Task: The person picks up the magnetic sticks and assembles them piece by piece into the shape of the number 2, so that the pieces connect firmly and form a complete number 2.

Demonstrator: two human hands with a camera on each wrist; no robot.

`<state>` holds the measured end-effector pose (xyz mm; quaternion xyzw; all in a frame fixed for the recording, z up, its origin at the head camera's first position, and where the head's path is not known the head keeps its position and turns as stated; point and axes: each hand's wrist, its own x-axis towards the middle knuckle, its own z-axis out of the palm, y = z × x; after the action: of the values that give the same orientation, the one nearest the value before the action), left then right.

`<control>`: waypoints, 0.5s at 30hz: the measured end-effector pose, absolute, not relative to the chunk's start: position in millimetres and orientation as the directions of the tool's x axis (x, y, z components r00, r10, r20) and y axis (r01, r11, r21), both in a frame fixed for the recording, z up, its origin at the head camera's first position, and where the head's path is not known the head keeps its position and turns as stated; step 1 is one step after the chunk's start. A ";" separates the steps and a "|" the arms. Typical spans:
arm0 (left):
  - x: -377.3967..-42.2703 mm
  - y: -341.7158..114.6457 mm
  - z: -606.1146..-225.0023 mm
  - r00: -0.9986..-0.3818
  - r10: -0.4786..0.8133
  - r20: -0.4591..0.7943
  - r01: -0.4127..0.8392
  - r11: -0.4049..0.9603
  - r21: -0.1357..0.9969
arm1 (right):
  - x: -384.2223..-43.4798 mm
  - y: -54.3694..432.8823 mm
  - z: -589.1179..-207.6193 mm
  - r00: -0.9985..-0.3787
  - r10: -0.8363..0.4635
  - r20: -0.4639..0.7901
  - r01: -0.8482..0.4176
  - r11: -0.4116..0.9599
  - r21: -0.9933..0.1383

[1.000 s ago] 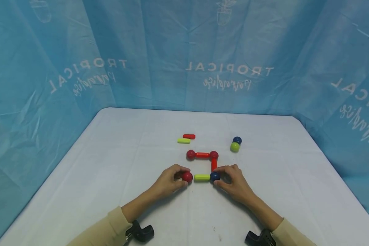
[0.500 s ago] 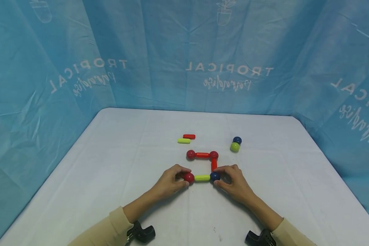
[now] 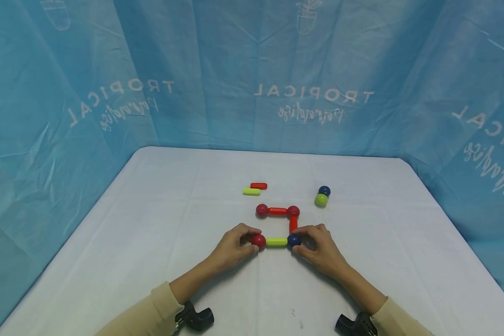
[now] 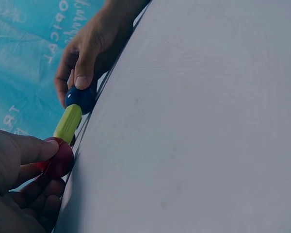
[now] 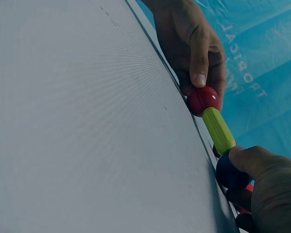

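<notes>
1 new link, prob: yr L hand [image 3: 233,243] pinches glossy red ball [image 3: 258,241], now agst lime rod [image 3: 276,241]; R hand [image 3: 320,247] pinches dark-blue ball [image 3: 294,240]

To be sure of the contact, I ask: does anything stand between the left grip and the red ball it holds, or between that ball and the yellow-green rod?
Nothing visible does. The left grip pinches the red ball directly, and that ball touches the yellow-green rod.

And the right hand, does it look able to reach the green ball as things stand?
Probably yes: in the head view, nothing stands between the right hand and the green ball. But that hand pinches the nearer blue ball, so it likely must release that first.
</notes>
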<state>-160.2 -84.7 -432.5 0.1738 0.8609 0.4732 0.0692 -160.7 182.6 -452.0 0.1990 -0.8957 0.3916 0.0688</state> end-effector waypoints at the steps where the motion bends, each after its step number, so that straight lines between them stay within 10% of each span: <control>1: -160.5 -84.2 -432.7 -0.931 0.363 0.047 0.234 0.492 0.839 | -160.8 182.7 -452.0 -0.912 -0.302 0.277 -0.409 0.614 -0.676; 15: -165.0 -86.8 -430.7 -0.940 0.342 0.017 0.201 0.511 0.836 | -162.6 183.8 -453.9 -0.912 -0.305 0.273 -0.407 0.615 -0.675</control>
<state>-165.0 -86.8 -430.7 0.1567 0.8658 0.4692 0.0752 -162.6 183.8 -453.9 0.1987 -0.8962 0.3912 0.0654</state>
